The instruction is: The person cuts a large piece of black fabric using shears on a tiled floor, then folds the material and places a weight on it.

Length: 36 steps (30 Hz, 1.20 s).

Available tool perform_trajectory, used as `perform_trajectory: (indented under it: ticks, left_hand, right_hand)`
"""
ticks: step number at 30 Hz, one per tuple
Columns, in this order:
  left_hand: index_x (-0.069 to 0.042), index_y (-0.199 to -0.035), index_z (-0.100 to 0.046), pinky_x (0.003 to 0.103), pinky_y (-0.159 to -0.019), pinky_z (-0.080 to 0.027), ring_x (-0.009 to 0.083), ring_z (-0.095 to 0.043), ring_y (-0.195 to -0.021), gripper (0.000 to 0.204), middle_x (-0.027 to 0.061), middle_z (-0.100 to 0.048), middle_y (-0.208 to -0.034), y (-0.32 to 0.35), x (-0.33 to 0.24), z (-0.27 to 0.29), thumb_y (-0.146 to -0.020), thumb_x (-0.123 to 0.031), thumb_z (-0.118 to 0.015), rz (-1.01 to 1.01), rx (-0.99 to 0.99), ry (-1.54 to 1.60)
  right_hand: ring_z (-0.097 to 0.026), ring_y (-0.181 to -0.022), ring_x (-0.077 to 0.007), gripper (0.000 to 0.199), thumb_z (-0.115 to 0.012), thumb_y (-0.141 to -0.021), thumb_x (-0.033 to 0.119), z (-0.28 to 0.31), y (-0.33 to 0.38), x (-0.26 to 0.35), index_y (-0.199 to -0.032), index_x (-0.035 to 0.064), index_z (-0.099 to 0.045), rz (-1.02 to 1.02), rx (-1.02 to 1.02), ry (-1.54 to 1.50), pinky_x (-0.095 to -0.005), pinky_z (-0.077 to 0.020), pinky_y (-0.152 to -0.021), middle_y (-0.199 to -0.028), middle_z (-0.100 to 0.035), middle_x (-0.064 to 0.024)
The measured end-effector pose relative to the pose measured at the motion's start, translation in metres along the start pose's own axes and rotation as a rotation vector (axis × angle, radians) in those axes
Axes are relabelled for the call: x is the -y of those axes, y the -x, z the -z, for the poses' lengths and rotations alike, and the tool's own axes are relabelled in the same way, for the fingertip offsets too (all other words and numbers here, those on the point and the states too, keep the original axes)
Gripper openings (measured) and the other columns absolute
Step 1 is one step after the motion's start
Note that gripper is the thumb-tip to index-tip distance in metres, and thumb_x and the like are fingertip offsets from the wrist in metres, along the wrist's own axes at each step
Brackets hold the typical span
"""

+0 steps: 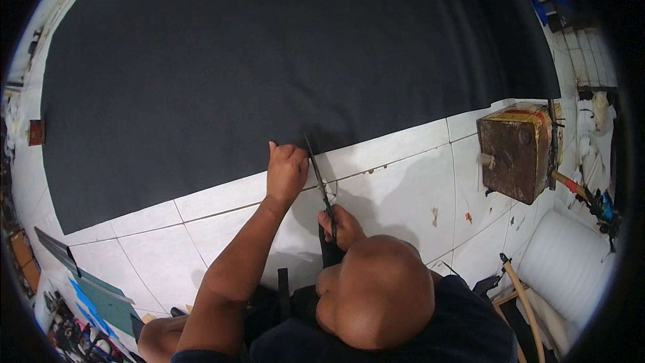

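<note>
One wide black sheet (269, 60), flat, matte

large black sheet (269, 60) spread flat on white tiled floor, dark scissors (320, 178) open at its near edge

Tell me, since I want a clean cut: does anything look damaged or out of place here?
Nothing stands out. The black sheet lies flat on the white tiled floor, with small scraps scattered near the rusty box.
</note>
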<state>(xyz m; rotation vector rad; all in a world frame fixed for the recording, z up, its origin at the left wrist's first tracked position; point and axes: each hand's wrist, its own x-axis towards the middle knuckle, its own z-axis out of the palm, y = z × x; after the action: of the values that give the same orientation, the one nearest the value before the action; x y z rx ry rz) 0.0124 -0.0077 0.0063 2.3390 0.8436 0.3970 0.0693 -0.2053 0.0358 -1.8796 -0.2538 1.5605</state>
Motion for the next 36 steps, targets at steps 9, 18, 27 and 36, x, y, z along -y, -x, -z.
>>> perform_trajectory:
  ticks: [9,18,27,36]
  left_hand:
    - [-0.008,-0.087,-0.068,0.059,-0.110,-0.030,0.0294,-0.058,-0.094,0.008,0.0074,-0.061,-0.087,0.004,0.008,-0.002,-0.080,-0.005,-0.065,0.020,-0.014,0.023]
    - [-0.007,-0.085,-0.066,0.059,-0.109,-0.030,0.0284,-0.059,-0.089,0.008,0.0074,-0.059,-0.084,0.004,0.009,0.000,-0.078,-0.002,-0.066,-0.020,-0.045,0.069]
    - [-0.005,-0.085,-0.066,0.057,-0.109,-0.030,0.0313,-0.060,-0.090,0.006,0.0107,-0.061,-0.083,0.004,0.007,0.001,-0.081,-0.001,-0.064,-0.013,-0.025,0.083]
    - [-0.006,-0.087,-0.067,0.056,-0.111,-0.029,0.0292,-0.059,-0.092,0.012,0.0090,-0.061,-0.085,0.005,0.012,0.005,-0.076,-0.003,-0.068,-0.011,0.005,0.134]
  right_hand:
    - [-0.050,-0.051,-0.0118,0.038,-0.060,-0.095,0.040,-0.013,-0.009,-0.019,-0.084,0.0055,-0.051,0.054,-0.045,-0.013,-0.0278,-0.0404,-0.049,-0.060,-0.049,-0.0008]
    - [-0.047,-0.049,-0.0108,0.039,-0.062,-0.094,0.040,-0.009,-0.031,0.016,-0.082,0.0050,-0.051,0.150,-0.093,-0.027,-0.0283,-0.0392,-0.047,-0.058,-0.049,-0.0005]
    - [-0.049,-0.049,-0.0106,0.045,-0.060,-0.095,0.045,-0.008,-0.042,0.014,-0.076,0.0038,-0.053,0.247,-0.118,0.100,-0.0271,-0.0392,-0.048,-0.054,-0.049,-0.0004]
    - [-0.063,-0.070,-0.0306,0.059,-0.060,-0.090,0.055,-0.007,-0.067,0.047,-0.080,-0.0028,-0.059,0.247,-0.133,0.093,-0.0407,-0.0473,-0.065,-0.071,-0.063,-0.0191]
